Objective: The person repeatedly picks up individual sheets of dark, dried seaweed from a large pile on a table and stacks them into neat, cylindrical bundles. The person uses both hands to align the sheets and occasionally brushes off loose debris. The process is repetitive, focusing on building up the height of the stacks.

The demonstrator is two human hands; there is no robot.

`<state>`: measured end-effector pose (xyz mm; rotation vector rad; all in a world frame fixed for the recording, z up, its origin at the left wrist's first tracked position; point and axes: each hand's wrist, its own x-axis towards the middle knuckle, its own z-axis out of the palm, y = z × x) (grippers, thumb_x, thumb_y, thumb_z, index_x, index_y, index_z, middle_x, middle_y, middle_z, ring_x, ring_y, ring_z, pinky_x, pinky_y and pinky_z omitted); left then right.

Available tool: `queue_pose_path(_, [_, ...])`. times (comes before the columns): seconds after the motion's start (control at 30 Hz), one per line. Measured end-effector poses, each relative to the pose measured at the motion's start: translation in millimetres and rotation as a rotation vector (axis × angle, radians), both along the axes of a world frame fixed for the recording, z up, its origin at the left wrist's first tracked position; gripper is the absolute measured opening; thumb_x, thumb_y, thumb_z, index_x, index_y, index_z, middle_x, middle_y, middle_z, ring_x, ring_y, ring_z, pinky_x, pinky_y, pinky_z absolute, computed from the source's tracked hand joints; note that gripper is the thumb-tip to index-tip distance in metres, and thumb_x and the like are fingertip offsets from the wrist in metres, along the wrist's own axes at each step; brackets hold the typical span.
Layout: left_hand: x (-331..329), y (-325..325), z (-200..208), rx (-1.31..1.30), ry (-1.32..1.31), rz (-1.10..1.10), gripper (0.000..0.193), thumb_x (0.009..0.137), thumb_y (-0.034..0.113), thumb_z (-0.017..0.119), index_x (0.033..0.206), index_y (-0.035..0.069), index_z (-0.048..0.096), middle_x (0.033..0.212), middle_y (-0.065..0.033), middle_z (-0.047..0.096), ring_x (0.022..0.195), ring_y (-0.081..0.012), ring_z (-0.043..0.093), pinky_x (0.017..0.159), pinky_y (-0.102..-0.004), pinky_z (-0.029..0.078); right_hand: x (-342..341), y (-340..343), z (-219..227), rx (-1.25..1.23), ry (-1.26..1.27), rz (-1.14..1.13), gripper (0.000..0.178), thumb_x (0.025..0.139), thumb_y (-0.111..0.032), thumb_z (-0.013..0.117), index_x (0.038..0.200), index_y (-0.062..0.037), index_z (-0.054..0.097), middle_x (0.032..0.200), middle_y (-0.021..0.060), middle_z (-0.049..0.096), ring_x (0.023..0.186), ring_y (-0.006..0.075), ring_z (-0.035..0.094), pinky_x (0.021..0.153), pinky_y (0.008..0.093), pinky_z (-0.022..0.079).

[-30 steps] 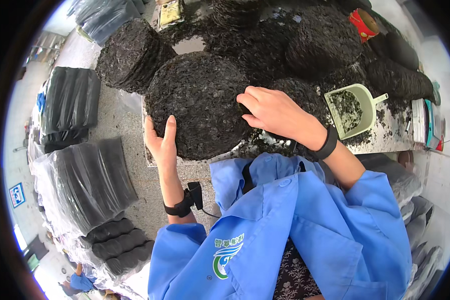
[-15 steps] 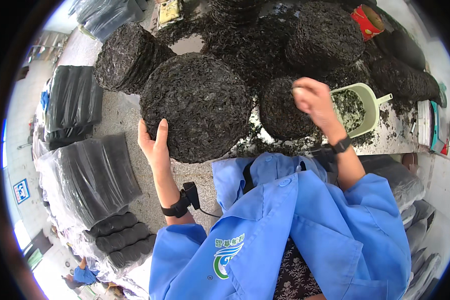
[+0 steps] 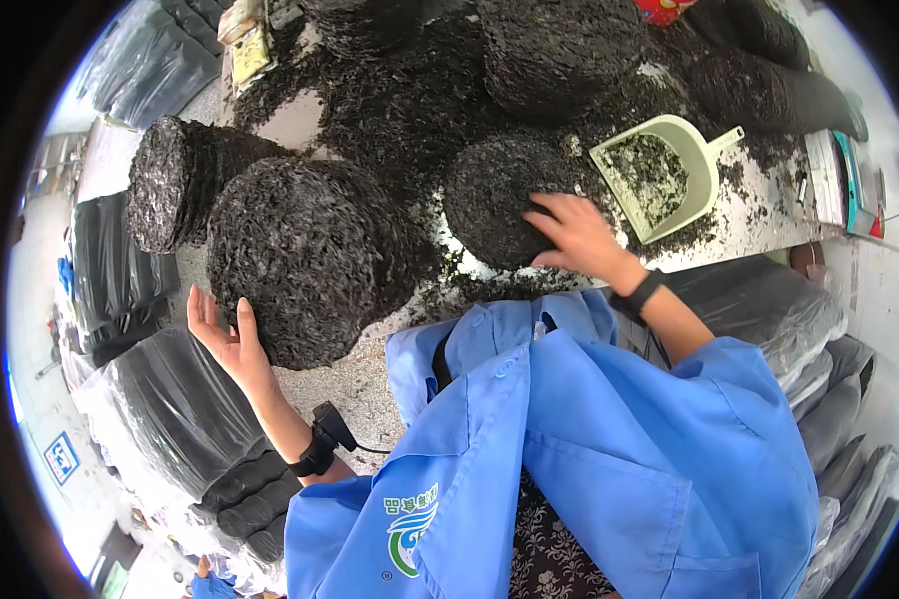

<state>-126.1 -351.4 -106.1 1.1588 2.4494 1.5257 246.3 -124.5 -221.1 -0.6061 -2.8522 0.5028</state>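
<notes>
One stack by left hand; one smaller stack under right hand.

There's the pale green dustpan on the table, handle out to the right, red container peeking in up top, yellow packet upper left, blue-framed sign lower left

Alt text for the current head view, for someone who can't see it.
A person's left hand is at the edge of a large round stack of dark, flaky sheets; the right hand is on a smaller dark stack. Right of that, a pale green dustpan holds dark flakes.
</notes>
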Motion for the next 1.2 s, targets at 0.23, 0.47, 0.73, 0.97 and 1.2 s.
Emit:
queue_pose_path(0.23, [16.6,11.6,16.1,-0.358,0.388,-0.144,0.039,0.091,0.003,0.037,0.118,0.012,0.063,0.136,-0.0103,0.046,0.13,-0.0311,0.036,0.104,-0.0425,0.03,-24.2,-9.6,-25.6,0.148,-0.226,0.056,0.072,0.067,-0.042,0.076,0.126,-0.0093,0.047,0.14,0.0211,0.036,0.13,0.035,0.035,0.102,0.0475,0.036])
queue_pose_path(0.47, [12.6,14.7,12.1,-0.339,0.445,-0.139,0.038,0.09,0.002,0.039,0.118,0.011,0.063,0.136,-0.0112,0.048,0.128,-0.0289,0.039,0.104,-0.0388,0.031,-15.4,16.1,11.8,0.001,0.076,-0.066,0.049,0.069,-0.008,0.067,0.115,-0.0028,0.051,0.126,0.0164,0.052,0.114,0.0313,0.052,0.096,0.0396,0.044])
queue_pose_path(0.73, [21.1,14.6,11.3,-0.304,0.467,-0.137,0.038,0.086,0.0,0.039,0.111,0.009,0.066,0.135,-0.0114,0.049,0.129,-0.0314,0.038,0.107,-0.0409,0.028,-24.4,34.8,82.0,-0.903,1.105,-0.741,0.034,0.086,-0.01,0.067,0.113,0.0055,0.053,0.104,0.0074,0.062,0.09,0.0104,0.056,0.081,0.0252,0.046])
queue_pose_path(0.97, [9.3,0.2,4.0,-0.125,0.087,-0.138,0.052,0.085,-0.006,0.043,0.136,0.0,0.039,0.133,-0.0204,0.048,0.131,-0.0301,0.038,0.108,-0.0409,0.029,-166.8,-24.6,131.1,-0.883,0.845,-0.327,0.054,0.081,-0.013,0.071,0.126,0.0008,0.044,0.109,0.0128,0.061,0.099,0.0188,0.06,0.086,0.0304,0.047])
queue_pose_path(1.2, [15.0,-8.3,63.9,-0.113,0.389,0.054,0.041,0.094,0.014,0.05,0.133,0.004,0.044,0.137,-0.0181,0.044,0.13,-0.0299,0.039,0.107,-0.0414,0.03,-199.5,-55.6,126.0,-0.724,0.588,-0.274,0.054,0.079,-0.015,0.069,0.123,-0.0003,0.041,0.095,0.0209,0.065,0.088,0.0306,0.066,0.078,0.0366,0.05])
